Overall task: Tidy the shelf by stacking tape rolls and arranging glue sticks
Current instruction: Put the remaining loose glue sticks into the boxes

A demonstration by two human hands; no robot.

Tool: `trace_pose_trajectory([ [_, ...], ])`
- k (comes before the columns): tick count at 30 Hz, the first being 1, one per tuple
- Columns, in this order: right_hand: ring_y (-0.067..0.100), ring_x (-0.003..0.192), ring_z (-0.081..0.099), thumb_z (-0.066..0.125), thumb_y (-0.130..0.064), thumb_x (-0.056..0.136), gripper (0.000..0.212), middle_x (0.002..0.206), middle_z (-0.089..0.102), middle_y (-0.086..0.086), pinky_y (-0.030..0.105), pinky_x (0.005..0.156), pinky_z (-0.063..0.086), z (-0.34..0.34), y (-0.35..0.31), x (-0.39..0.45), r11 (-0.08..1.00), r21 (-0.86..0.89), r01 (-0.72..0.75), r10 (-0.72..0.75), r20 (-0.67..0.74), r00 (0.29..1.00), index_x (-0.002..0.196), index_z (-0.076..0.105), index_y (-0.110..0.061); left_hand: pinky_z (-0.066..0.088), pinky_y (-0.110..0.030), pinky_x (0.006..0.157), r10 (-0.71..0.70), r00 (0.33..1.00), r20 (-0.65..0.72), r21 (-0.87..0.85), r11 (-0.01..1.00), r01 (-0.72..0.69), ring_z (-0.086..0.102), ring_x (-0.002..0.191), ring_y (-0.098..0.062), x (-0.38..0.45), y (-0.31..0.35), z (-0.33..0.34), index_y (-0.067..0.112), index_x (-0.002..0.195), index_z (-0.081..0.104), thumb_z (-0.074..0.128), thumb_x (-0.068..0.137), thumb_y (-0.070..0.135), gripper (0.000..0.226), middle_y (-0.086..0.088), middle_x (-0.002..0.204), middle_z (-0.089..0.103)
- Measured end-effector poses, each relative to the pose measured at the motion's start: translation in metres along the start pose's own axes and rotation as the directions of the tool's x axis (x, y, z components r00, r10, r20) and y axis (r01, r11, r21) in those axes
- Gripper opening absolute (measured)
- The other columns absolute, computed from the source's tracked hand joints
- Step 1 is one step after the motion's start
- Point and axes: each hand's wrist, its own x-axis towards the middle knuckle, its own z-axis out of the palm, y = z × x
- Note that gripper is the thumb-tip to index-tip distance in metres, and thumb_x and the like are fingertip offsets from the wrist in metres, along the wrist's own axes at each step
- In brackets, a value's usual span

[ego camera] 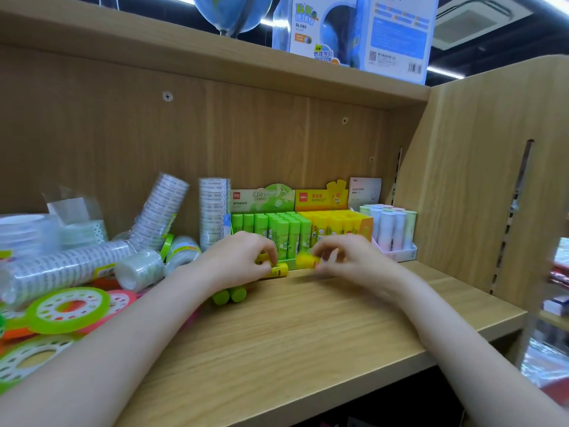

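Wooden shelf (308, 328) carries jumbled tape rolls (61, 269) at left, partly cut off by the frame edge. Display boxes of glue sticks (278, 229) stand behind. Left hand (237, 260) curls over a yellow glue stick (277, 270), half hiding two green sticks (229, 295). Right hand (348, 257), blurred, pinches another yellow stick (306, 261).

Stationery shop, a stocked display shelf.

Beyond the hands, branded cardboard display trays of green glue sticks (277, 231), yellow glue sticks (335, 224) and pastel glue sticks (391, 229) line the light wooden shelf (308, 328); sleeved clear tape rolls (212, 211) stand left, and boxed blue globes (354, 29) sit above.
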Motion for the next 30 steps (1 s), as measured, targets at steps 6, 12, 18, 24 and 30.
trace_pose_trajectory([
  [6, 0.02, 0.078, 0.061, 0.064, -0.011, 0.086, 0.034, 0.092, 0.063, 0.007, 0.033, 0.07, 0.054, -0.011, 0.011, 0.011, 0.976, 0.197, -0.09, 0.174, -0.468, 0.867, 0.111, 0.046, -0.025, 0.047, -0.036, 0.086, 0.022, 1.0, 0.0, 0.01, 1.0, -0.022, 0.055, 0.098, -0.013, 0.001, 0.0, 0.001, 0.027, 0.102, 0.065, 0.051, 0.087, 0.021, 0.021, 0.004, 0.107, 0.063],
  [12, 0.014, 0.079, 0.051, 0.071, -0.018, 0.081, 0.027, 0.091, 0.055, 0.001, 0.03, 0.075, 0.046, -0.005, 0.006, 0.031, 0.991, -0.098, -0.093, 0.041, -0.437, 0.898, 0.101, 0.055, -0.012, 0.048, -0.037, 0.086, 0.017, 1.0, 0.005, 0.012, 1.0, -0.017, 0.055, 0.099, -0.013, 0.001, -0.001, 0.001, 0.028, 0.103, 0.064, 0.049, 0.088, 0.023, 0.021, 0.004, 0.108, 0.062],
  [18, 0.024, 0.115, 0.04, 0.069, -0.021, 0.082, 0.026, 0.106, 0.047, 0.0, 0.039, 0.097, 0.036, 0.0, 0.015, 0.054, 0.968, -0.209, -0.138, 0.07, -0.303, 0.95, 0.105, 0.061, -0.016, 0.048, -0.036, 0.085, 0.033, 0.999, -0.005, 0.009, 0.999, -0.033, 0.053, 0.094, -0.01, 0.002, -0.001, 0.001, 0.027, 0.103, 0.064, 0.049, 0.088, 0.021, 0.022, 0.005, 0.105, 0.06],
  [24, 0.02, 0.127, 0.031, 0.067, -0.021, 0.083, 0.03, 0.128, 0.047, -0.002, 0.048, 0.104, 0.029, 0.001, 0.023, 0.056, 0.965, -0.212, -0.154, 0.104, -0.228, 0.968, 0.112, 0.06, -0.021, 0.047, -0.034, 0.085, 0.038, 0.999, -0.007, 0.008, 0.999, -0.038, 0.052, 0.092, -0.009, 0.003, -0.001, 0.002, 0.026, 0.103, 0.064, 0.049, 0.089, 0.021, 0.021, 0.005, 0.104, 0.06],
  [30, 0.022, 0.124, 0.035, 0.061, -0.013, 0.086, 0.051, 0.132, 0.045, 0.006, 0.041, 0.103, 0.031, 0.003, 0.016, 0.033, 0.967, -0.239, -0.09, -0.014, -0.403, 0.915, 0.134, 0.048, -0.022, 0.045, -0.028, 0.088, -0.007, 0.999, -0.05, -0.132, 0.991, 0.0, 0.056, 0.1, -0.009, 0.003, 0.0, 0.0, 0.023, 0.111, 0.061, 0.05, 0.089, 0.019, 0.025, 0.009, 0.11, 0.062],
])
